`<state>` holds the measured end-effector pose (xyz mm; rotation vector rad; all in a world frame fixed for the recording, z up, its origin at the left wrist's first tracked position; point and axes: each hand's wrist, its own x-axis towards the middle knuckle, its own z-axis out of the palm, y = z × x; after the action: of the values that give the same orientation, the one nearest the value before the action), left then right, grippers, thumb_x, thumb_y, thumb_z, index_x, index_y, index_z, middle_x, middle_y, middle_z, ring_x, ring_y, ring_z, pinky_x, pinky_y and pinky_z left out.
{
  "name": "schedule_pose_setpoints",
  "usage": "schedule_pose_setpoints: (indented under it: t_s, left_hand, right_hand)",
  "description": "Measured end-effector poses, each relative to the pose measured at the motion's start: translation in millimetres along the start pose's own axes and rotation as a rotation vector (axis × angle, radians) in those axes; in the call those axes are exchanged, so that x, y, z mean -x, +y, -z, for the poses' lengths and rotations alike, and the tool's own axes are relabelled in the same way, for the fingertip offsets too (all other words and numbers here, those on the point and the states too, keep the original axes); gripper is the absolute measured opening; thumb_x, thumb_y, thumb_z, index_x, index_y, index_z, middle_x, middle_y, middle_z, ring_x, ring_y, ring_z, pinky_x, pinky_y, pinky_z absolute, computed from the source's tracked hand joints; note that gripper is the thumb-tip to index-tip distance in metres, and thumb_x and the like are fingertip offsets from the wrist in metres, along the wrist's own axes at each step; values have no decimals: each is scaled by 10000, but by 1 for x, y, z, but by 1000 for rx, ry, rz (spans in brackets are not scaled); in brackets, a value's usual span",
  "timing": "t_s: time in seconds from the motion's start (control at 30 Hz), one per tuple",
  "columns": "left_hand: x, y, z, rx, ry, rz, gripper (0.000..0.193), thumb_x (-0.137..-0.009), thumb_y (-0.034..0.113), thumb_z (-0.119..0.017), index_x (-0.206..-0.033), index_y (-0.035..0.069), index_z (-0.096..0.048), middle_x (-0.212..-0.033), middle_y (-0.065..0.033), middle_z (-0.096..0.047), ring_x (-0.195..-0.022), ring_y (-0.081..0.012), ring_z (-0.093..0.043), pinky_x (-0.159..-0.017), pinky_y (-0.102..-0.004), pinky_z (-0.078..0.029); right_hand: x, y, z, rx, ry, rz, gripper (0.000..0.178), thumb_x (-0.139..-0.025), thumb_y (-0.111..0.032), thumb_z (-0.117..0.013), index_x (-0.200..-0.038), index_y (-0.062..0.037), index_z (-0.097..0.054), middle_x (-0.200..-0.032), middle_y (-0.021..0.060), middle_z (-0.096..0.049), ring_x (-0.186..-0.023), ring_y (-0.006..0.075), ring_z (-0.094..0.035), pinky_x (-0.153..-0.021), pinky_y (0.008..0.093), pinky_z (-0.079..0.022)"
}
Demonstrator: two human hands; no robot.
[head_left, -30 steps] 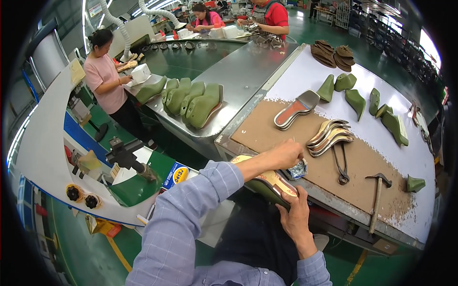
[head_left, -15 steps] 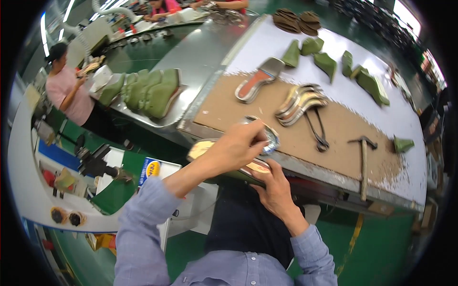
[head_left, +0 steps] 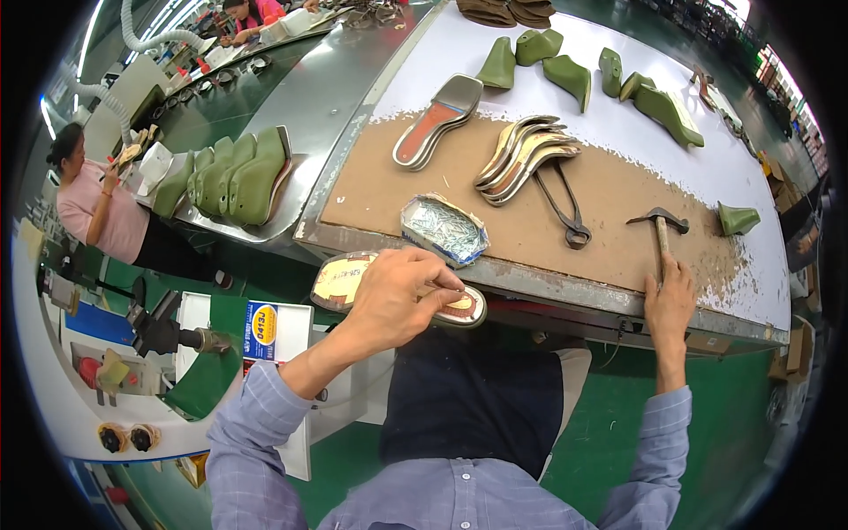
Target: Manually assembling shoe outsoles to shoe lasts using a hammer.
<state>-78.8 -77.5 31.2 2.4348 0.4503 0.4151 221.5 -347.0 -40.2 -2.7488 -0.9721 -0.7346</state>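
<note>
My left hand is closed in a pinch over a shoe last with a pale insole on its upturned bottom. Whatever sits between the fingertips is too small to make out. The last lies sole-up in front of the table's edge, its middle hidden by that hand. My right hand has its fingers round the wooden handle of a hammer, which rests on the table. Just beyond my left hand, an open box of nails stands at the table's near edge.
Stacked insoles, pincers and another insole stack lie on the brown board. Green shoe lasts stand farther back. More lasts sit on the metal bench at left. A person in pink works there.
My right hand has left the shoe last and moved right to the hammer handle. My left hand has drawn back from the nail box to over the last.
</note>
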Motion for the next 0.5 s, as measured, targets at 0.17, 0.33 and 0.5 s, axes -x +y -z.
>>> schedule_pose_setpoints:
  t_s: [0.17,0.33,0.5]
  left_hand:
    - [-1,-5,-5,-44,49,-93,56,-784,174,-697,-798,120,-693,-878,-30,-674,-994,-220,-583,-852,-368,-396]
    - [-3,-7,-5,-102,-4,-44,35,-799,162,-686,-814,130,-680,-944,30,-684,-1100,-247,-568,-901,-387,-389]
    - [-3,-8,-3,-133,-21,-37,50,-805,182,-680,-815,133,-677,-929,40,-691,-1110,-249,-564,-909,-387,-386]
  right_hand:
    - [-12,20,3,-61,-438,-126,433,-915,-93,-500,-1337,-166,-440,-1010,200,-544,-910,389,-575,-759,465,-478]
    - [18,-8,27,-1067,-141,-455,362,-996,-102,-377,-1357,-84,-387,-793,60,-505,-550,77,-479,-450,224,-383]
    - [57,-61,76,-1267,-301,-301,389,-957,-46,-441,-1342,-56,-387,-674,4,-505,-436,23,-369,-393,180,-296]
